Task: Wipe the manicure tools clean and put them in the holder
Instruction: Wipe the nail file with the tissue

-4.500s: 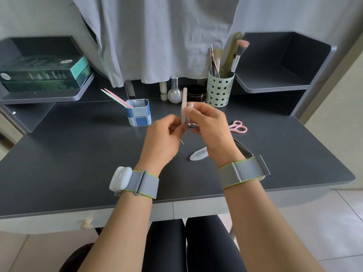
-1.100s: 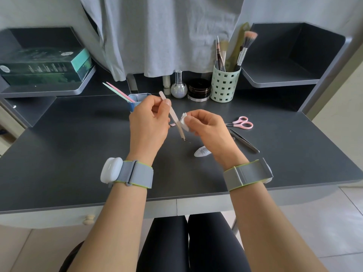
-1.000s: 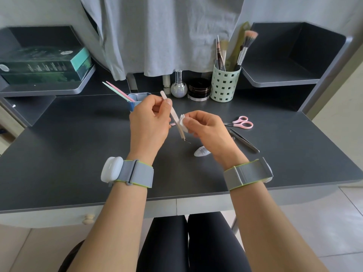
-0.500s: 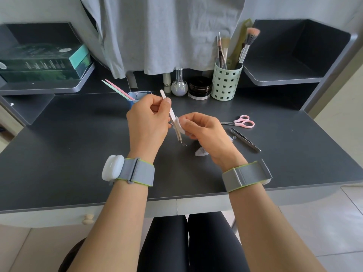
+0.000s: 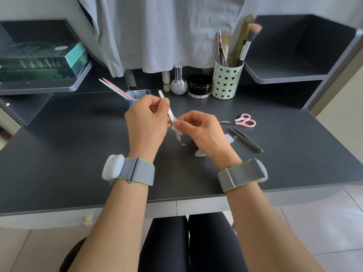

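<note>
A dark grey desk fills most of the scene, with raised shelves at either side and a grey cloth hanging down at the back. On the left shelf sits a stack of green boxes. Toward the back right stands a pale green perforated cup full of brushes, and just left of it a black jar and a round glass bottle. The blue holder stands at the back, partly hidden behind the left hand, with a pink and a green stick leaning out of it to the left. The left hand has its fingers curled, thumb and forefinger pinching the upper part of a slim pale cuticle pusher, held tilted above the desk with its metal tip pointing down. The right hand pinches a small white wipe around the tool's lower shaft. On the desk to the right lie pink-handled scissors and, nearer the person, dark tweezers, apart from each other.
</note>
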A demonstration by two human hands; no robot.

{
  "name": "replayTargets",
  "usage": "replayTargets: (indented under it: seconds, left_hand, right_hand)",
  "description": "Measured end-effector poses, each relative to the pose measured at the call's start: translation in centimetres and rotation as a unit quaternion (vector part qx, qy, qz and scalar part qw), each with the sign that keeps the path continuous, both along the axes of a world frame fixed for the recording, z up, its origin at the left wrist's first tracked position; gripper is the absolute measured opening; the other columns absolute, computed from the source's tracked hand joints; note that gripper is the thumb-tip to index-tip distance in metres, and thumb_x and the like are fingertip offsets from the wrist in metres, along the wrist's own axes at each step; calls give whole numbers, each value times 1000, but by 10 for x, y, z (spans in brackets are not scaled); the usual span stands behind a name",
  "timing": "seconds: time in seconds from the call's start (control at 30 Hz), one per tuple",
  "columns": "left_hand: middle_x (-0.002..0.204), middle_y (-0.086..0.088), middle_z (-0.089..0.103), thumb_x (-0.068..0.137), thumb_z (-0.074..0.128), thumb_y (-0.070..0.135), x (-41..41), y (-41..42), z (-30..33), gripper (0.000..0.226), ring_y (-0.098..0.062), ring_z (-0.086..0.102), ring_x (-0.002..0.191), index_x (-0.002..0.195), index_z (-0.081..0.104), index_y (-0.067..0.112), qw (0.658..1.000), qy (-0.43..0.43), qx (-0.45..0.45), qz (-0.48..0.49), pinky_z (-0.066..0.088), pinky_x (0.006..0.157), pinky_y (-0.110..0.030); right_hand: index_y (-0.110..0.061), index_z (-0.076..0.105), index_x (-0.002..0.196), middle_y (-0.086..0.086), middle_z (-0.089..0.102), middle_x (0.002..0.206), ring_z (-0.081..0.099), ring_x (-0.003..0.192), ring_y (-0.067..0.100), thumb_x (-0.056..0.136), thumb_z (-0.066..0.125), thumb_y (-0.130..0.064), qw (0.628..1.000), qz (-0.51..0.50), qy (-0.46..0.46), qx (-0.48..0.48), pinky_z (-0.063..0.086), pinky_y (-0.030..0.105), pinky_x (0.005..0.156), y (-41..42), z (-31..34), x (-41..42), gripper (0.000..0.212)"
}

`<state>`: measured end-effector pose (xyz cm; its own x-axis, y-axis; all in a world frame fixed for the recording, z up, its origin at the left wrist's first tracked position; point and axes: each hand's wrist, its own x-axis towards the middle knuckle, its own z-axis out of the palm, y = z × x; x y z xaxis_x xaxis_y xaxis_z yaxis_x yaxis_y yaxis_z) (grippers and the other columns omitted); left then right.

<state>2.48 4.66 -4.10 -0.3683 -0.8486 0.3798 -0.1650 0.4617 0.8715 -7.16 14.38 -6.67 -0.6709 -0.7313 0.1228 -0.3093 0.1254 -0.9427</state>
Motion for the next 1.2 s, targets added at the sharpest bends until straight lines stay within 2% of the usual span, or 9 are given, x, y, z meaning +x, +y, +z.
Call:
replayTargets:
  seconds: [0.17, 0.3, 0.4, 0.5, 0.67, 0.87, 0.93, 1.07, 1.2]
  left_hand:
    - [68, 1, 69, 96, 62, 23, -3, -2, 5, 19, -9, 68, 53, 88, 71, 9, 1000, 13, 16, 8, 47, 49, -10]
    - [64, 2, 67, 96, 62, 22, -5, -6, 11, 20, -8, 67, 50, 85, 70, 8, 999, 30, 11, 17, 55, 54, -19]
    - [63, 3, 67, 95, 62, 21, -7, -6, 13, 19, -7, 67, 50, 83, 70, 9, 999, 42, 12, 21, 57, 56, -22]
    - [63, 2, 66, 95, 62, 20, -7, -6, 14, 19, -7, 66, 50, 83, 70, 8, 998, 48, 14, 25, 57, 56, -21]
    - [65, 4, 67, 96, 61, 21, -5, -5, 17, 17, -6, 67, 53, 84, 68, 11, 998, 54, 8, 32, 57, 56, -20]
    - [66, 1, 68, 96, 61, 22, -4, -9, 19, 18, -8, 67, 52, 84, 68, 10, 997, 66, 7, 40, 56, 54, -19]
    - [67, 0, 68, 96, 61, 22, -3, -11, 21, 18, -7, 67, 52, 87, 69, 9, 996, 71, 6, 46, 53, 52, -16]
    - [69, 0, 68, 97, 61, 21, -2, -13, 23, 19, -7, 67, 54, 90, 69, 6, 995, 84, 12, 49, 48, 50, -11]
    - [66, 0, 67, 96, 61, 20, -1, -15, 20, 21, -10, 67, 54, 89, 70, 3, 992, 106, 36, 51, 55, 53, -19]
  right_hand:
    - [-26, 74, 83, -12, 68, 67, 52, 57, 0, 90, 73, -30, 1000, 3, 0, 9, 42, 25, 64, 1, -2, -1, 8]
    - [-23, 72, 86, -15, 62, 59, 48, 47, -1, 93, 70, -30, 1000, 4, 12, 19, 35, 19, 56, 1, 0, -2, 10]
    - [-25, 70, 85, -17, 59, 55, 48, 46, -1, 94, 67, -31, 999, 6, 20, 28, 35, 20, 57, 0, 3, -3, 11]
    - [-24, 69, 87, -17, 57, 54, 47, 46, -1, 96, 65, -30, 999, 10, 26, 40, 35, 18, 55, -1, 4, -2, 12]
    - [-24, 66, 89, -16, 60, 65, 49, 53, -3, 97, 60, -31, 998, 10, 45, 46, 35, 21, 60, -3, 4, 2, 12]
    - [-23, 63, 91, -16, 53, 62, 48, 55, -1, 101, 55, -31, 996, 35, 53, 57, 34, 22, 62, -3, 9, 7, 15]
    - [-26, 61, 85, -15, 54, 71, 49, 64, -1, 101, 55, -29, 995, 48, 62, 60, 35, 22, 65, -1, 12, 8, 18]
    - [-30, 60, 85, -3, 53, 108, 50, 101, 11, 101, 54, -30, 993, 59, 73, 69, 35, 24, 85, -1, 11, 10, 17]
    - [-28, 58, 88, -5, 49, 108, 46, 113, 17, 103, 50, -30, 992, 54, 85, 78, 35, 28, 94, -2, 10, 9, 17]
